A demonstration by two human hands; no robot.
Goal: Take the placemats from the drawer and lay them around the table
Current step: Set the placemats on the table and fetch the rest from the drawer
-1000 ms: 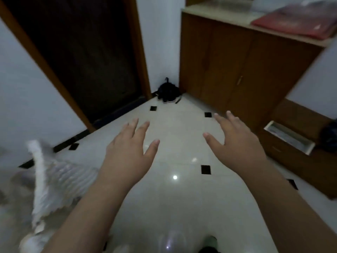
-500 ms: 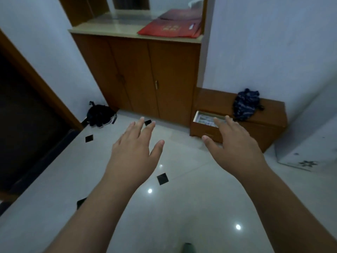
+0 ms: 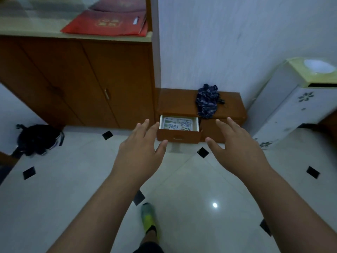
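A low wooden drawer stands pulled out of a floor-level bench against the wall. Patterned placemats, white with blue and green print, lie flat inside it. My left hand is held out in front of me, empty, fingers spread, its fingertips overlapping the drawer's left edge in the view. My right hand is also empty and spread, in front of the bench to the right of the drawer. Both hands are still short of the drawer. No table is in view.
A dark striped cloth lies on the bench top. A tall wooden cabinet with red folders stands on the left, a black bag on the floor beside it. A white floral unit stands right. My foot is below.
The view has swung right from the dark doorway to face the open drawer, which has come closer and centred. Both hands stay raised and empty.
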